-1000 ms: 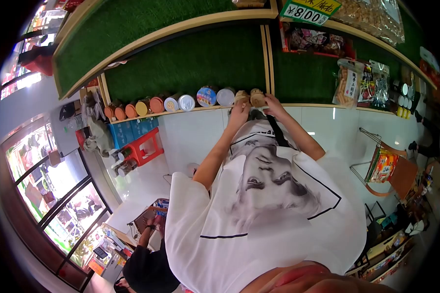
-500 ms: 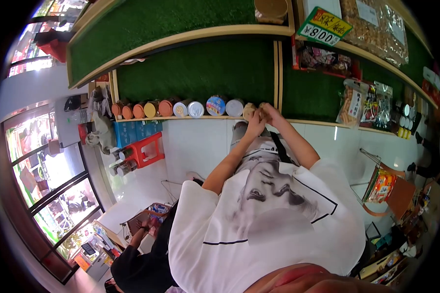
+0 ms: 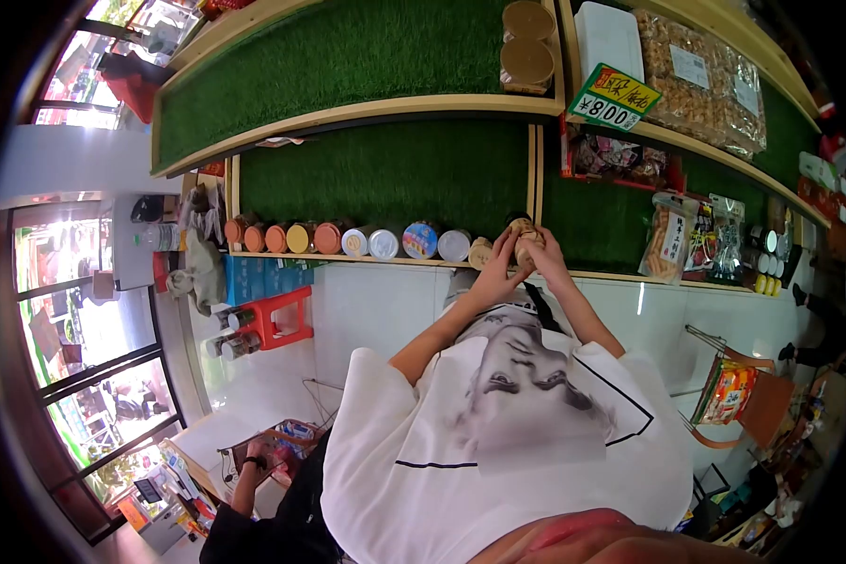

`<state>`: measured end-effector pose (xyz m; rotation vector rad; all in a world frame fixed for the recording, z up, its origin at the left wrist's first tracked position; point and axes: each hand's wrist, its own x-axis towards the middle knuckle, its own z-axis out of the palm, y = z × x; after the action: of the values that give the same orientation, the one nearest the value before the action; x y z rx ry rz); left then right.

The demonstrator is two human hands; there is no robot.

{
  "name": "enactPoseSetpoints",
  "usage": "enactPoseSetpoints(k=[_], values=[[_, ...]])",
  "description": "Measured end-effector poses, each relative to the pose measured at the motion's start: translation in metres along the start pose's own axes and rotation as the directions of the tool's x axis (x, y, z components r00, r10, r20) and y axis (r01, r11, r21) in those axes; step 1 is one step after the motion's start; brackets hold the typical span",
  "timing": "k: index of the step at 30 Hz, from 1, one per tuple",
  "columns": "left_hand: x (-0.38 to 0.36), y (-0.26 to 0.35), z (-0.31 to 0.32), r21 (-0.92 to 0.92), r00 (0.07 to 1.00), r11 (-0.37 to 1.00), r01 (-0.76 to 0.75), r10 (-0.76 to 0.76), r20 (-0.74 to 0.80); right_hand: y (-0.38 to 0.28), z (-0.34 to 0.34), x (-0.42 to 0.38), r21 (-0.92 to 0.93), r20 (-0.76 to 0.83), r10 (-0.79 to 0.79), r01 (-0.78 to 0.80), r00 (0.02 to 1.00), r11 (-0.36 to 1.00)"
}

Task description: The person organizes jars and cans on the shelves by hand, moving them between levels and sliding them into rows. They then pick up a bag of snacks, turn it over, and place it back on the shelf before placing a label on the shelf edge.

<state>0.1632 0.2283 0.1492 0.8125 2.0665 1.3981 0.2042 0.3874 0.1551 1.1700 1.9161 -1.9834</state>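
At the right end of the row on the lower green shelf (image 3: 376, 169), my left hand (image 3: 498, 271) and my right hand (image 3: 545, 256) meet around a jar with a tan top (image 3: 524, 231). My fingers press on its near side and partly cover it; its contents cannot be made out. Close beside my left fingers stands another tan-topped jar (image 3: 479, 252). Farther left along the front edge runs a row of jars, among them a silver-lidded one (image 3: 454, 245), a blue-lidded one (image 3: 420, 240) and several with orange lids (image 3: 329, 237).
The upper shelf edge (image 3: 348, 122) overhangs the jars. Bagged snacks (image 3: 669, 237) stand on the shelf to the right, below a price sign (image 3: 616, 97). A red stool (image 3: 282, 318) is on the floor at left. Another person's arm (image 3: 244, 484) shows at lower left.
The shelves sit lower in view as my head has shifted. My hands have come closer around the tan-topped jar, which now shows more clearly between them.
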Motion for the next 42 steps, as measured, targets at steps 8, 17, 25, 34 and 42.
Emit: enactPoseSetpoints(k=[8, 17, 25, 34, 42], values=[[0.014, 0.068, -0.042, 0.160, 0.894, 0.938, -0.306, 0.341, -0.290, -0.101, 0.014, -0.060, 0.144, 0.114, -0.452, 0.436, 0.885, 0.888], [0.085, 0.141, -0.128, 0.283, 0.646, 0.795, -0.536, 0.602, -0.469, -0.214, 0.049, -0.069, 0.477, 0.068, -0.741, 0.631, 0.668, 0.612], [0.143, 0.180, -0.190, -0.011, 0.729, 0.809, -0.587, 0.523, -0.441, -0.264, 0.076, -0.043, 0.556, 0.051, -0.767, 0.620, 0.640, 0.554], [0.182, 0.155, -0.221, -0.158, 0.869, 0.869, -0.469, 0.423, -0.255, -0.250, 0.087, 0.005, 0.420, 0.112, -0.724, 0.628, 0.681, 0.655], [0.211, 0.155, -0.234, -0.157, 0.957, 0.950, -0.271, 0.249, -0.149, -0.258, 0.086, 0.004, 0.524, 0.185, -0.731, 0.563, 0.657, 0.639]])
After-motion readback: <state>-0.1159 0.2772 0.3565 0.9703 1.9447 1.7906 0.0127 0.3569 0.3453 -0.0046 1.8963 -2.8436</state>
